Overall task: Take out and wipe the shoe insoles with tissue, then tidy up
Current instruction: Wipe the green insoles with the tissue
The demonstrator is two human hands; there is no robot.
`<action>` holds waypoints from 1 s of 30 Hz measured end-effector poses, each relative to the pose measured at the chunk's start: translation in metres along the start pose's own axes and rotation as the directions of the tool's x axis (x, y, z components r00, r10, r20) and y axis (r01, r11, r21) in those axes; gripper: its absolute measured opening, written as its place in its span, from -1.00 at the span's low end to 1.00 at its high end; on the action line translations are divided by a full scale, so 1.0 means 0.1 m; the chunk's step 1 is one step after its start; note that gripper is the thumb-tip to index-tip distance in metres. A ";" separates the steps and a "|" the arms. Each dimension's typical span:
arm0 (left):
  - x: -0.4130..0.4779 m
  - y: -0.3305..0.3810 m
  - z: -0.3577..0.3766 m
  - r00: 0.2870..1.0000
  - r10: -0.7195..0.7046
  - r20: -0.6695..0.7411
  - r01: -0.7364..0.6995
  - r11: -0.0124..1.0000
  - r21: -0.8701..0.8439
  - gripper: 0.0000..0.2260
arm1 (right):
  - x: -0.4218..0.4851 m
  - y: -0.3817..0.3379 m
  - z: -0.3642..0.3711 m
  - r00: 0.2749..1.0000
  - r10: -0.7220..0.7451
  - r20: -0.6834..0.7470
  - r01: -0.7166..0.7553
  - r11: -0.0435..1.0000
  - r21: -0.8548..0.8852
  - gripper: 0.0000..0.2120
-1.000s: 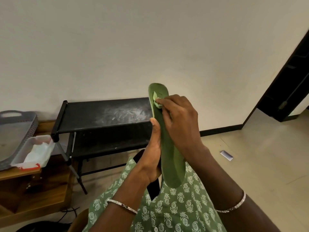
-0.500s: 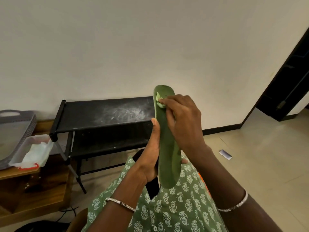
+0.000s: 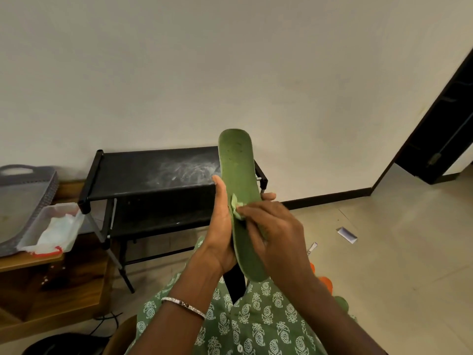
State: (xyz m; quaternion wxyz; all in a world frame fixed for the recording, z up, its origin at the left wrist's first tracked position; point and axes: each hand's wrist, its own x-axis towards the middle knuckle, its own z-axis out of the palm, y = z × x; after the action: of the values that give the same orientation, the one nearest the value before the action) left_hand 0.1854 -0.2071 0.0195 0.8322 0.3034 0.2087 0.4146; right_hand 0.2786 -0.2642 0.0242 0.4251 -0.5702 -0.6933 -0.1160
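Currently the long green foam shoe insole [image 3: 238, 175] stands nearly upright in front of the person's chest, its rounded toe end uppermost and its heel end low above the green white-printed garment [image 3: 243, 326]. The left hand [image 3: 220, 226] grips it from the left edge. The thumb lies straight along that edge and the fingers [image 3: 268, 196] wrap round behind, with one tip showing past the right edge. The right hand [image 3: 273, 234] lies across the lower half of the insole, its fingers bent and pinching a small crumpled pale green tissue [image 3: 236, 209] against the face of the insole, about midway up and near the left edge. A thin silver bangle [image 3: 183, 306] circles the left wrist.

Behind the insole a black two-tier rack [image 3: 153, 175] stands against the pale wall, its top shelf smeared with whitish marks. To the left, a clear plastic box [image 3: 55, 206] holding white tissues [image 3: 58, 231] sits on a wooden surface [image 3: 25, 261], touching a grey tray with a woven rim [image 3: 23, 196]. On the tiled floor to the right lies a small white paper scrap [image 3: 346, 234], well apart from the hands.
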 end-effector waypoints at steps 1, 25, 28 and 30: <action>-0.01 -0.01 0.02 1.000 -0.007 -0.002 0.007 1.000 -0.011 -0.12 | 0.08 0.03 0.01 1.000 -0.011 -0.011 0.011 0.999 -0.034 -0.79; -0.01 -0.02 -0.01 0.998 -0.028 0.048 0.037 0.980 -0.194 -0.13 | 0.00 -0.10 0.04 0.999 0.023 0.022 -0.025 0.998 0.058 -0.80; 0.01 0.02 -0.09 0.997 0.016 0.069 0.000 0.973 -0.231 -0.17 | -0.07 -0.15 0.02 0.998 0.014 0.064 -0.021 0.994 0.110 -0.82; 0.00 0.06 -0.12 0.998 0.039 0.047 -0.027 0.972 -0.234 -0.19 | -0.22 -0.18 -0.02 0.994 0.005 0.105 -0.018 0.992 0.125 -0.84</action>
State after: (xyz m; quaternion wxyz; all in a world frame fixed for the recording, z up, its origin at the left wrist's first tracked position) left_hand 0.1752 -0.2000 0.0145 0.8600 0.2176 0.1323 0.4421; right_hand 0.2637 -0.2865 0.0153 0.4242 -0.5516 -0.7171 -0.0395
